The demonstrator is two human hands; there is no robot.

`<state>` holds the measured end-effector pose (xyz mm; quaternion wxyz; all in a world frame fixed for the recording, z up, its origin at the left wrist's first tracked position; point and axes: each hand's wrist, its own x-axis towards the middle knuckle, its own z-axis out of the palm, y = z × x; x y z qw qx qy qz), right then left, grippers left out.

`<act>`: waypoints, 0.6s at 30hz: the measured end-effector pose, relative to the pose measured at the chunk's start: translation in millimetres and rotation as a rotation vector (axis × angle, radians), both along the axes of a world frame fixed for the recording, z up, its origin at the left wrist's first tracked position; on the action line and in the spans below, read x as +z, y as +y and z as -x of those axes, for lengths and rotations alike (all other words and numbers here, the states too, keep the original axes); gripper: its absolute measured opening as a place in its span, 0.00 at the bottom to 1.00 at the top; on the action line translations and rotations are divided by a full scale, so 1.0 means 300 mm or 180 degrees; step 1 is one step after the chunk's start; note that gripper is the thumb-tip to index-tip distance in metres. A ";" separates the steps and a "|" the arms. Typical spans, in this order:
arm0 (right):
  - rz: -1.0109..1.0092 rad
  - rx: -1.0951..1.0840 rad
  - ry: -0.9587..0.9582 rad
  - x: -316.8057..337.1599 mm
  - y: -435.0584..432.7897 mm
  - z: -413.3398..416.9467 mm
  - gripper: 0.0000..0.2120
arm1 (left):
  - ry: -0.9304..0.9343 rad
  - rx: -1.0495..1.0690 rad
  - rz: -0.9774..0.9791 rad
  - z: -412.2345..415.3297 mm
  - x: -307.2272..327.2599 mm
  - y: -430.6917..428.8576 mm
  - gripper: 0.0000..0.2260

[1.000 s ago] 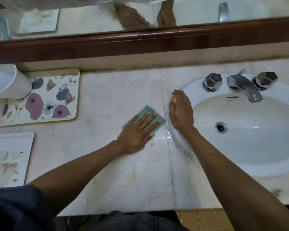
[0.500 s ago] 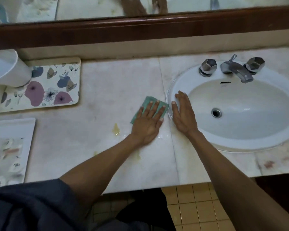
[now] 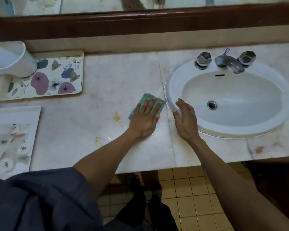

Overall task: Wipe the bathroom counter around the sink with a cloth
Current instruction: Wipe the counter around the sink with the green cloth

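The cloth, a folded green square, lies flat on the pale marble counter just left of the sink, close to the rim but not clearly touching it; your left hand is pressed palm-down on it with the fingers spread, covering its near half while its far corner shows past your fingertips; your right hand rests open and flat, fingers loosely together, heel on the counter and fingers reaching onto the sink's left rim, gripping nothing; a wet sheen shows on the marble under and near your left wrist; a yellowish stain sits just left of the cloth, and a smaller one nearer the counter's front edge; the faucet and its two knobs stand at the back of the basin; a floral tray lies well off to the left with a white cup on its corner.
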<state>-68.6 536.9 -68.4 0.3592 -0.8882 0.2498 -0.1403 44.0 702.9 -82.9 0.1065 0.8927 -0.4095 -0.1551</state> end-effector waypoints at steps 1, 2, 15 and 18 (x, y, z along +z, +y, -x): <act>-0.0029 -0.0006 -0.0014 0.000 0.002 0.001 0.19 | -0.0023 0.0075 -0.0003 0.037 -0.007 0.005 0.25; -0.0060 -0.0022 -0.0018 0.002 0.003 0.000 0.19 | -0.0074 0.0062 -0.0007 0.076 -0.009 0.023 0.25; 0.0194 0.0190 0.0235 -0.029 -0.012 0.025 0.23 | -0.0188 -0.0394 -0.0249 0.394 0.010 0.362 0.26; 0.0244 0.0144 0.0219 -0.037 -0.001 0.023 0.23 | -0.0164 -0.0286 -0.0212 0.400 -0.005 0.307 0.26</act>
